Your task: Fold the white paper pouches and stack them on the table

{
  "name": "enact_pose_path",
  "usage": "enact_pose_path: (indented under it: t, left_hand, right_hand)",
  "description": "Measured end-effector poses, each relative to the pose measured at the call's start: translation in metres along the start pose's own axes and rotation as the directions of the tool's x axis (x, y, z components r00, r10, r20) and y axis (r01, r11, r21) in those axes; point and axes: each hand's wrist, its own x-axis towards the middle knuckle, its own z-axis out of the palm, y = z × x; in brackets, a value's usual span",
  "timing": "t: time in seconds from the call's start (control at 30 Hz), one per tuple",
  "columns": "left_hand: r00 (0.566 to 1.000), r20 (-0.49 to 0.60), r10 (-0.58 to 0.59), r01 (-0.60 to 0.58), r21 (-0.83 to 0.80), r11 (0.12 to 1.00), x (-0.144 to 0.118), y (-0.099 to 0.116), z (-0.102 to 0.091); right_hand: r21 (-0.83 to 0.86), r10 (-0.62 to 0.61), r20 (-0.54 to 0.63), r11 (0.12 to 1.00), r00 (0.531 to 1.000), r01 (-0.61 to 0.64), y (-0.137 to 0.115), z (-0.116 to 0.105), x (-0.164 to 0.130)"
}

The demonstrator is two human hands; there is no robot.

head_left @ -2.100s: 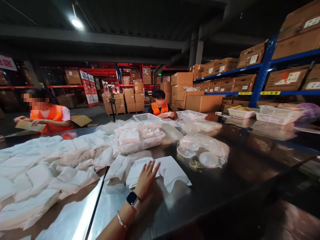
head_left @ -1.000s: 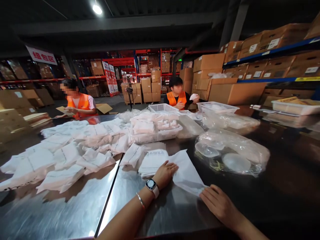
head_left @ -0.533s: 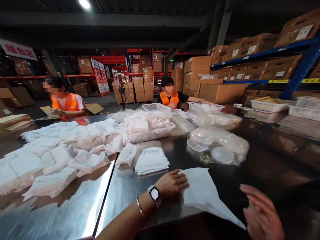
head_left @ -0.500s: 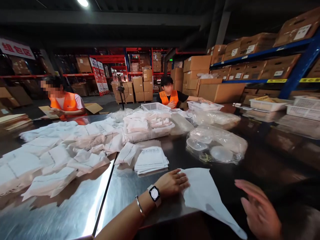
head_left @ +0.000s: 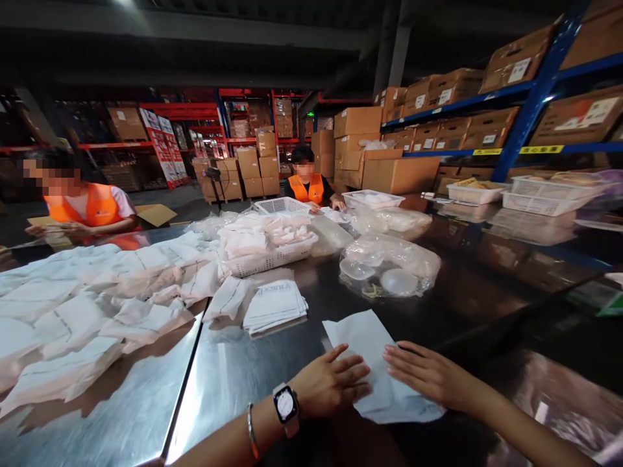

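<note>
A white pouch (head_left: 367, 331) lies flat on the dark tabletop in front of me. On its left edge rests my left hand (head_left: 335, 383), fingers spread, with a watch and a bracelet on that arm. My right hand (head_left: 428, 376) lies on the pouch's right side with its fingers stretched out. Neither hand grips it. Just beyond my left hand sits a stack of flat white pouches (head_left: 275, 305) with dark print. A clear plastic bag of round translucent containers (head_left: 389, 269) lies beyond the pouch.
Filled white packets (head_left: 82, 311) cover the left side of the metal table. A white basket (head_left: 272, 256) of packets stands mid-table. Two co-workers in orange vests (head_left: 90, 204) are across the table. White trays (head_left: 540, 201) sit at right, and a plastic-lined container (head_left: 559, 408) is low at right.
My right hand has moved left and down onto the pouch. The pouch's loose near corner no longer hangs toward the lower right. The view has turned to the right.
</note>
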Motion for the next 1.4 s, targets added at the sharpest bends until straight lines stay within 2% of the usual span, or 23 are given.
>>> enact_pose_path:
  t: [0.1,0.2,0.3,0.37,0.47,0.57,0.73,0.8,0.87,0.97,1.03,1.07,1.1,1.13,1.2,1.23,1.27,1.3,1.33,1.4]
  left_hand:
    - [1.000,-0.005,0.011,-0.012,-0.042,0.999,-0.005,0.001,-0.006]
    - [0.996,0.019,-0.085,0.086,-0.099,0.991,-0.003,0.004,-0.009]
    - [0.965,0.132,-0.226,0.242,-0.120,0.963,0.009,0.005,-0.008]
    - [0.946,0.206,-0.250,0.281,-0.134,0.950,0.016,0.003,-0.007]
    - [0.949,0.234,-0.211,0.248,-0.141,0.959,0.019,-0.001,-0.001]
    - [0.966,0.191,-0.172,0.194,-0.106,0.975,0.013,-0.004,0.005]
    - [0.987,0.126,-0.096,0.110,-0.110,0.988,0.000,-0.005,0.005]
    - [0.994,0.080,-0.075,0.086,-0.144,0.986,-0.002,-0.003,0.003]
    - [0.995,0.039,-0.094,0.100,-0.195,0.976,-0.003,0.003,0.002]
    - [0.971,-0.037,-0.236,0.213,-0.317,0.924,-0.002,0.019,0.003]
    - [0.910,-0.104,-0.401,0.327,-0.414,0.850,0.000,0.031,0.007]
    - [0.853,-0.132,-0.505,0.400,-0.457,0.795,0.002,0.036,0.009]
    - [0.777,-0.147,-0.613,0.478,-0.496,0.725,0.004,0.040,0.012]
    - [0.682,-0.148,-0.716,0.557,-0.530,0.639,0.006,0.043,0.014]
    - [0.461,-0.118,-0.880,0.683,-0.585,0.436,0.011,0.046,0.018]
    - [0.366,-0.101,-0.925,0.713,-0.609,0.348,0.014,0.045,0.020]
    - [0.295,-0.085,-0.952,0.725,-0.629,0.281,0.016,0.044,0.022]
    - [0.243,-0.078,-0.967,0.729,-0.643,0.235,0.019,0.043,0.023]
    - [0.210,-0.077,-0.975,0.729,-0.652,0.209,0.021,0.041,0.023]
    - [0.181,-0.086,-0.980,0.727,-0.659,0.192,0.024,0.037,0.024]
  right_hand:
    - [-0.071,-0.020,-0.034,0.997,0.999,0.017,-0.002,0.002,-0.004]
    - [-0.068,-0.041,-0.040,0.997,0.998,0.039,-0.003,0.005,0.000]
    - [0.028,-0.023,-0.013,0.999,1.000,0.023,-0.002,0.008,0.011]
    - [0.094,-0.009,-0.001,0.996,1.000,0.009,-0.002,0.010,0.017]
    - [0.178,-0.006,-0.030,0.984,1.000,0.011,0.001,0.012,0.020]
    - [0.231,-0.016,-0.035,0.973,0.999,0.024,0.004,0.013,0.016]
    - [0.289,-0.010,0.018,0.957,1.000,0.004,0.008,0.014,0.003]
    - [0.401,0.092,-0.010,0.913,0.996,-0.080,0.006,0.017,-0.002]
    - [0.547,0.275,-0.010,0.807,0.961,-0.225,0.001,0.022,-0.007]
    - [0.736,0.561,0.068,0.530,0.825,-0.421,-0.009,0.029,-0.008]
    - [0.810,0.703,0.104,0.350,0.704,-0.469,-0.014,0.033,-0.006]
    - [0.830,0.761,0.114,0.281,0.639,-0.482,-0.017,0.034,-0.003]
    - [0.837,0.814,0.121,0.224,0.568,-0.499,-0.018,0.035,0.001]
    - [0.838,0.863,0.125,0.173,0.490,-0.517,-0.020,0.037,0.005]
    - [0.832,0.928,0.125,0.096,0.352,-0.547,-0.023,0.039,0.014]
    - [0.827,0.946,0.120,0.072,0.300,-0.557,-0.024,0.041,0.018]
    - [0.823,0.959,0.114,0.055,0.259,-0.565,-0.026,0.042,0.023]
    - [0.819,0.968,0.104,0.046,0.227,-0.572,-0.028,0.044,0.027]
    - [0.811,0.976,0.088,0.047,0.200,-0.583,-0.030,0.046,0.030]
    - [0.790,0.987,0.048,0.056,0.152,-0.611,-0.034,0.050,0.036]
